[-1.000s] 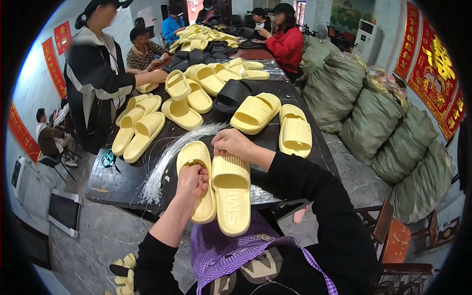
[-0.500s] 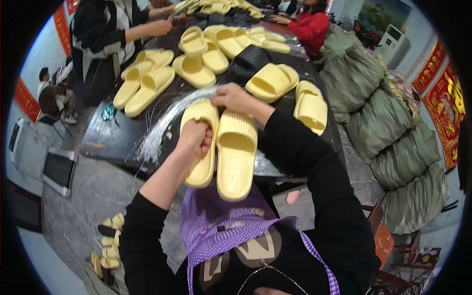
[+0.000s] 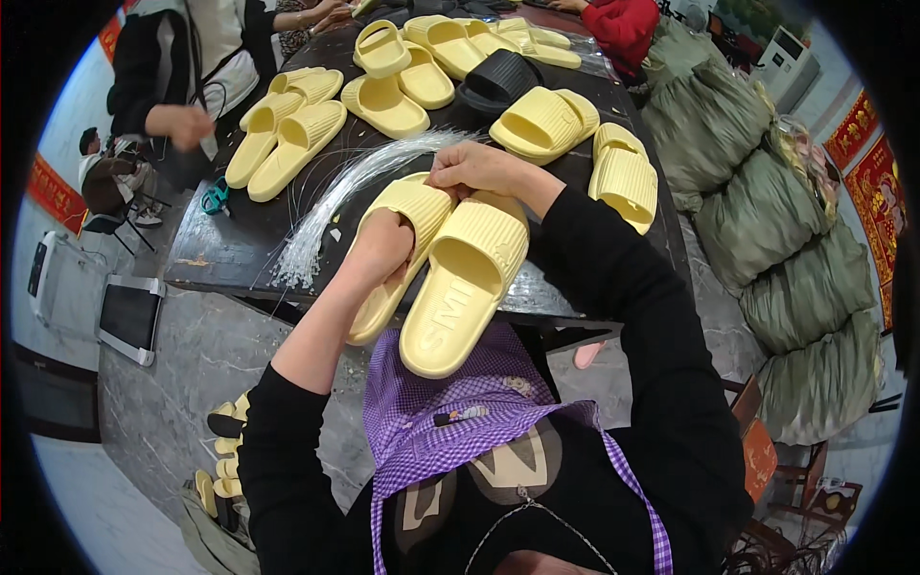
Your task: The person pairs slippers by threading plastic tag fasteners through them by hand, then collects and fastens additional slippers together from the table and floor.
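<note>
A pair of yellow ribbed slide slippers hangs over the table's near edge, heels toward me. My left hand [image 3: 381, 251] reaches under the strap of the left slipper [image 3: 372, 314], fingers curled and partly hidden inside it. At the toe end, my right hand [image 3: 479, 171] pinches with closed fingers where the two slippers meet; what lies between the fingertips is too small to make out. The right slipper [image 3: 458, 305] leans against the left one, its footbed facing up. Just beyond them lies a bundle of thin clear plastic strands [image 3: 335, 206].
More yellow slippers [image 3: 297, 144] and a black pair [image 3: 498, 81] lie across the dark table [image 3: 220, 254]. Teal scissors [image 3: 216, 196] rest at its left. Co-workers stand or sit around the far side. Stuffed green sacks [image 3: 767, 230] line the right; slippers [image 3: 228, 450] lie on the lower-left floor.
The held pair has turned, with toes swung right and heels left. My left hand has pushed deeper under the strap. A co-worker's hand at the far left has come down toward the table's side.
</note>
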Tool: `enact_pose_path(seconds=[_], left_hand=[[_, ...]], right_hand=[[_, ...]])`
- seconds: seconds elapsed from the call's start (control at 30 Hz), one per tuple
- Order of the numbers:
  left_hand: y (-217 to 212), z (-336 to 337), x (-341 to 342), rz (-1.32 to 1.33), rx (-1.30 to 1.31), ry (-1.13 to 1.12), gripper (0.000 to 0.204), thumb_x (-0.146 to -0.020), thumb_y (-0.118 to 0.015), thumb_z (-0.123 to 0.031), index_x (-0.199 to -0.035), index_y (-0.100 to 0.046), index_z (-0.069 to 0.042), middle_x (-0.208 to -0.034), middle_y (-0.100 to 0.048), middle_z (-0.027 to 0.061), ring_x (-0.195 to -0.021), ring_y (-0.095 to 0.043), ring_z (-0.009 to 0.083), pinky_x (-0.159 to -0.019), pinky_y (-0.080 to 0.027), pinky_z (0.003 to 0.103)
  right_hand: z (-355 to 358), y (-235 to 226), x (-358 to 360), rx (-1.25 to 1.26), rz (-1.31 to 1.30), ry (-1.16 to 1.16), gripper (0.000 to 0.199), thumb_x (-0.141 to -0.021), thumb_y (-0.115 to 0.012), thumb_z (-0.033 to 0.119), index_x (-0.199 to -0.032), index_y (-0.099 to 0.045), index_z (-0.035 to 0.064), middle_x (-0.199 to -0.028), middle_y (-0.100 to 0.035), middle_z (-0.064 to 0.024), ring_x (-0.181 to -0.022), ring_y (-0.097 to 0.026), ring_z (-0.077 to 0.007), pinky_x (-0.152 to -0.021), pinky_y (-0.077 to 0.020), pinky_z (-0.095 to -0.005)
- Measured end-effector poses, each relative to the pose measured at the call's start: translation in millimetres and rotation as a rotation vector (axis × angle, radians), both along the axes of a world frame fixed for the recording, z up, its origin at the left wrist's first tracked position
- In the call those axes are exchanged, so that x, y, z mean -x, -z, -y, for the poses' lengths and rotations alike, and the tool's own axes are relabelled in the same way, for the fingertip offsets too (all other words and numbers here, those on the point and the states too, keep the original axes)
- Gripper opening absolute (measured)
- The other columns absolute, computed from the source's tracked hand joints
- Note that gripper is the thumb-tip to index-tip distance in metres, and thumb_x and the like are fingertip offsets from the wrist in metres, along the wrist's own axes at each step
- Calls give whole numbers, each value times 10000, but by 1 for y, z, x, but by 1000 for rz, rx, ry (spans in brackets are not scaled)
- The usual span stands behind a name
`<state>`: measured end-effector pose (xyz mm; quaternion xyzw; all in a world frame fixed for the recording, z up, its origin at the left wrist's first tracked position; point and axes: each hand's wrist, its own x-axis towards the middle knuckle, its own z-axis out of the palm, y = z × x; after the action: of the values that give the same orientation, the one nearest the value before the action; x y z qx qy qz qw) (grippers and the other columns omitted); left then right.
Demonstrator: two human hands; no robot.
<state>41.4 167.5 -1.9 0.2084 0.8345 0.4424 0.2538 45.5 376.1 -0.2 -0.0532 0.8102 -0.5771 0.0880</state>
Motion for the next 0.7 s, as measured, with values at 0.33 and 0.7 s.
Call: enact_pose_path(seconds=[0.33,0.7], left_hand=[[1,-12,10,99,-40,-4,200,-817,-429,-49,-642,-509,2,-465,-442,44,-326,-404,126,-287,-279,281],[-5,-17,7,10,64,18,261,-835,-414,-121,-620,-512,-11,-439,-464,69,-314,-426,169,-290,-303,314]], right_hand=[[-3,9,9,123,-4,-46,102,-824,-587,149,-807,-591,48,-684,-554,17,-559,-449,-60,-498,-368,-210],[8,25,8,-52,-405,253,145,-734,-649,126,-810,-673,4,-676,-638,-53,-616,-556,-96,-568,-465,-264]])
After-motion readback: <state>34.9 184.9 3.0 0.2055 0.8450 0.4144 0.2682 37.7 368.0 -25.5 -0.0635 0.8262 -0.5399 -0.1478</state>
